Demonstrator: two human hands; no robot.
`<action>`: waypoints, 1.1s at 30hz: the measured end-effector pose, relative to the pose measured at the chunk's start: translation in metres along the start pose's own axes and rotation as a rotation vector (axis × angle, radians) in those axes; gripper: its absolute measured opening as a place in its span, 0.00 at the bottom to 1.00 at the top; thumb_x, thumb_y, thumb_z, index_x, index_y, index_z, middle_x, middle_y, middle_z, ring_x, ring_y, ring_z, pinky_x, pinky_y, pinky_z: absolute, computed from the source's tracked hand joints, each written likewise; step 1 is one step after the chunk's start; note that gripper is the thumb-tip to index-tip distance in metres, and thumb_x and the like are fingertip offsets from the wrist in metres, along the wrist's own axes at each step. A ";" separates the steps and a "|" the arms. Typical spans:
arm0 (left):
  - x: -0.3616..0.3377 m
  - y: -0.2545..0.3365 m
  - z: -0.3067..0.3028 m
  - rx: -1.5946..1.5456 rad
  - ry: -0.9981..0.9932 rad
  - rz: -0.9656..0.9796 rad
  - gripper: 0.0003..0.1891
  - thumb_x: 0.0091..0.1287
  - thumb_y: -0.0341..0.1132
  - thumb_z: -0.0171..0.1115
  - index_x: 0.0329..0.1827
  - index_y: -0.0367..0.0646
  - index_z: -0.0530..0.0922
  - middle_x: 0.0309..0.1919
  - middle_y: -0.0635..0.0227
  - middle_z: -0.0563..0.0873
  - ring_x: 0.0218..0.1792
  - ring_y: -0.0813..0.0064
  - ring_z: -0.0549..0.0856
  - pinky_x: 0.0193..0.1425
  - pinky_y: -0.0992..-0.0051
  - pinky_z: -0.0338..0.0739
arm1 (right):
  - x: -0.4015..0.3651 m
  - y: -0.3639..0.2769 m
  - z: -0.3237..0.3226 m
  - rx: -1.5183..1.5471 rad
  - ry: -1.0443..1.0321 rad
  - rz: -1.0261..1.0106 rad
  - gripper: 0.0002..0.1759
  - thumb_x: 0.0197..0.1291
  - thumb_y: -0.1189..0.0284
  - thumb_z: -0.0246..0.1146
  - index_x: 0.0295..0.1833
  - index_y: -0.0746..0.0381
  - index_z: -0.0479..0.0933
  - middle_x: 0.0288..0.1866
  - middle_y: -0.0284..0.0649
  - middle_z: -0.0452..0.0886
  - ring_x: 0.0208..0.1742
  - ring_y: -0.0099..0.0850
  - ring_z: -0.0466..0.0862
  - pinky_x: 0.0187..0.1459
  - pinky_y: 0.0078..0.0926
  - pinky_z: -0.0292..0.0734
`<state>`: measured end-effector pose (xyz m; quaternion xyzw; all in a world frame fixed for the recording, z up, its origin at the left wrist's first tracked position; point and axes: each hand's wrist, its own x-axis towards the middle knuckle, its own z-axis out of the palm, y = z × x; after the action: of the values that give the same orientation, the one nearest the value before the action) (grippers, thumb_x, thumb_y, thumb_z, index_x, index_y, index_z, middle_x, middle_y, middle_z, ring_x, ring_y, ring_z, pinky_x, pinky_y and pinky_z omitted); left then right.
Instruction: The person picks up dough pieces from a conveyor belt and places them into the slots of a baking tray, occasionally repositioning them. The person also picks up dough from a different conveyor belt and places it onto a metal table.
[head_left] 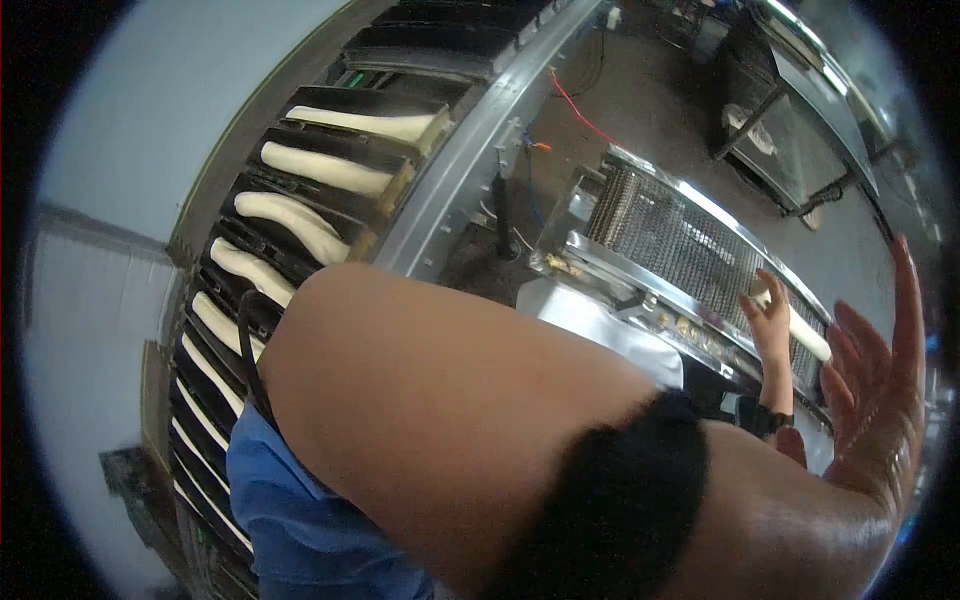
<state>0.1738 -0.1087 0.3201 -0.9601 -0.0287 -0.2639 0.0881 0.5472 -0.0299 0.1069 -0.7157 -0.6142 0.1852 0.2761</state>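
My left arm crosses close in front of the camera, a black band on it. At the right edge my left hand (875,400) is raised, fingers stretched up and apart, holding nothing. Beyond it, lower down and partly hidden by that arm, my right hand (770,325) wears a dark wristband and reaches over the mesh conveyor (680,235). Its fingers and thumb curve round one end of a pale dough stick (808,335) lying on the mesh. More long dough pieces (325,168) lie in the dark trough-shaped trays (345,100) on the left, one to a trough.
A metal rail (450,165) runs beside the trays. Crumbs lie along the conveyor's near frame, above a shiny metal cover (600,325). Blue cloth (300,510) shows under my arm. A metal cart (810,120) stands at the back right, and a red cable (580,110) hangs behind the conveyor.
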 end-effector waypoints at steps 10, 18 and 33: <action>0.001 -0.016 0.012 -0.070 0.081 0.014 0.16 0.59 0.39 0.64 0.49 0.42 0.84 0.44 0.57 0.85 0.54 0.58 0.82 0.68 0.30 0.58 | 0.043 0.061 0.036 -0.712 -0.043 -0.135 0.25 0.63 0.63 0.60 0.60 0.68 0.71 0.58 0.65 0.76 0.58 0.66 0.74 0.60 0.62 0.66; -0.030 -0.107 0.027 -0.112 -0.180 -0.676 0.24 0.65 0.38 0.65 0.65 0.47 0.76 0.65 0.60 0.78 0.68 0.61 0.73 0.75 0.50 0.61 | 0.016 -0.010 0.067 -0.761 -0.113 -0.154 0.26 0.49 0.67 0.69 0.56 0.55 0.75 0.55 0.41 0.80 0.63 0.43 0.75 0.72 0.56 0.57; -0.295 -0.159 0.171 0.314 0.103 -1.947 0.61 0.59 0.66 0.64 0.72 0.14 0.47 0.73 0.25 0.48 0.78 0.39 0.47 0.80 0.52 0.46 | 0.003 -0.066 0.122 -0.620 -0.005 -0.092 0.27 0.46 0.65 0.74 0.50 0.65 0.73 0.49 0.49 0.75 0.54 0.48 0.77 0.53 0.45 0.77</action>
<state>-0.0100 0.0762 0.0486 -0.4822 -0.8370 -0.2557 -0.0398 0.4231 0.0000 0.0531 -0.7367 -0.6740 -0.0217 0.0511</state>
